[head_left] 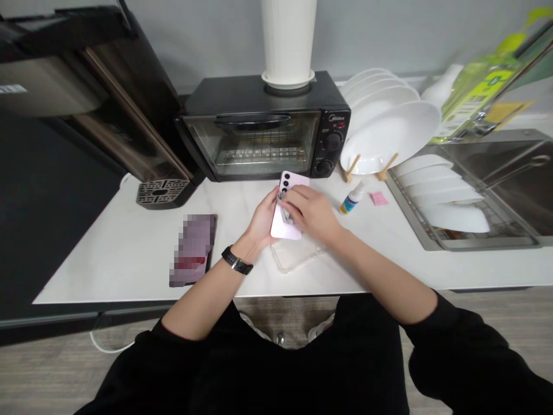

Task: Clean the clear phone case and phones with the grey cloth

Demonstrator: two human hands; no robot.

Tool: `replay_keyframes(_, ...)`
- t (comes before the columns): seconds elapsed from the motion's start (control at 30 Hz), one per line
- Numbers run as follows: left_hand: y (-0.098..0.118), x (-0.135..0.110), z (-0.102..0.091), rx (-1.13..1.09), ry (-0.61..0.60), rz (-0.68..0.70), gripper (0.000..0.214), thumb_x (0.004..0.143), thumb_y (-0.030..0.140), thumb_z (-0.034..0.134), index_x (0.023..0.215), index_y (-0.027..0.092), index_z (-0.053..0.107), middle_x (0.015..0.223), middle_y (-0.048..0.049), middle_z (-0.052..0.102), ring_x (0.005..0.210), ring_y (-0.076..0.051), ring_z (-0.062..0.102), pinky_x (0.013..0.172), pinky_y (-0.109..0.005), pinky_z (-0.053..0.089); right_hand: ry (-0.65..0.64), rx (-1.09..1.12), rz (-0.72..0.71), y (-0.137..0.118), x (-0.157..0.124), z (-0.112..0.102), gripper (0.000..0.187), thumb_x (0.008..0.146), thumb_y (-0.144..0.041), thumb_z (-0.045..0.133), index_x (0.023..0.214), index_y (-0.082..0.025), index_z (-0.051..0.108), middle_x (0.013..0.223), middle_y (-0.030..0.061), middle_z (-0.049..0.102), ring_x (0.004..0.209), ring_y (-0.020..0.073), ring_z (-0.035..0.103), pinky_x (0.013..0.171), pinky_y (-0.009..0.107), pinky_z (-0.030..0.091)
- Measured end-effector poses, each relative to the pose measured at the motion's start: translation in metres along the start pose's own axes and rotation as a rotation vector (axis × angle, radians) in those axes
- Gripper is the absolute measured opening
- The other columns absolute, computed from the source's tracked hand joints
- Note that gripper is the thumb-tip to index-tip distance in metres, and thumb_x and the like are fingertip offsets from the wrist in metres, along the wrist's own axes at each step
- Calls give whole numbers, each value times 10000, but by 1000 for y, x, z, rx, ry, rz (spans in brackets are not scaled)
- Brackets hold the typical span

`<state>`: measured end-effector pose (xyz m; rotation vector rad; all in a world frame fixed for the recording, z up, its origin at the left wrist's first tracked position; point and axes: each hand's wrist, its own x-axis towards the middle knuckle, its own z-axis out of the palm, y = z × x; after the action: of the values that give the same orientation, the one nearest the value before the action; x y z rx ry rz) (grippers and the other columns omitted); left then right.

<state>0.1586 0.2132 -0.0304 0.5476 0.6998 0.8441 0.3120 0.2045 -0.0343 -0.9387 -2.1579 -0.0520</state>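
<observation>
two bare hands are meeting above the white counter point(108, 242), in front of the black toaster oven point(265, 129). the left hand point(259, 222) is holding a pale pink phone point(281, 232), its thumb lying along one edge, and the phone's back is facing up with the camera end pointing toward the oven. the right hand point(311, 212) is bending over the phone, its fingers pinching narrowly on a small greyish wad point(286, 215) that is resting against the phone's back; blur and the fingers are hiding what the wad is made of. a black-strapped watch point(237, 264) is circling the left wrist point(247, 245).

a clear phone case point(296, 256) is lying on the counter just beside the phone, nearer the front edge. to the right, a small spray bottle point(351, 199) is standing, and a pink slip point(379, 198) is lying near it. a flat dark-edged object point(193, 251), its face blurred into blocks, is resting left of the watch. farther back, white plates point(391, 135) are leaning in a wooden rack point(386, 168), more white dishes point(453, 196) are sitting in the metal sink point(407, 207), and a white pot point(288, 40) is standing on the oven.
</observation>
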Motion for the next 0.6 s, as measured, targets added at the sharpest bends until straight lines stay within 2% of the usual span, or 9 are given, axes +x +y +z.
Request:
replay_keyframes(0.13, 7, -3, 0, -11, -59, 101, 570, 1093, 553, 404, 1191, 120, 762, 1053, -119, 833, 998, -268, 809, 914, -375, 658, -136, -3, -236, -14, -8, 3, 337, 1134, -302, 420, 944, -231, 689, 907, 55, 691, 861, 219, 581, 808, 356, 458)
replay_keyframes(0.2, 10, -4, 1, -7, -63, 167, 623, 1092, 585, 375, 1248, 114, 751, 1182, -138, 821, 1130, -297, 785, 1006, -406, 636, -147, -1, -277, -13, -11, -1, 331, 1133, -299, 432, 942, -237, 696, 894, 44, 691, 855, 216, 575, 810, 363, 442)
replay_keyframes(0.33, 9, -3, 2, -13, -37, 189, 586, 1104, 551, 364, 1262, 130, 739, 1173, -125, 822, 1178, -312, 771, 991, -425, 647, -23, -90, -167, 2, -12, -12, 294, 1130, -334, 471, 956, -231, 685, 886, 46, 693, 860, 221, 573, 789, 380, 395)
replay_keyframes(0.5, 2, 0, 5, -43, 1, 172, 408, 1116, 425, 440, 1128, 162, 751, 1021, -67, 834, 994, -228, 809, 883, -315, 658, 160, -169, 55, 15, -11, -11, 296, 1126, -375, 477, 932, -246, 660, 879, 57, 684, 839, 237, 544, 759, 394, 356)
replay_keyframes(0.6, -2, -2, 7, -8, -17, 92, 409, 1120, 428, 442, 1151, 159, 748, 957, -64, 830, 889, -221, 815, 847, -328, 671, 256, -169, 154, 15, -11, -8, 296, 1124, -385, 479, 923, -253, 650, 863, 54, 665, 844, 246, 541, 758, 399, 356)
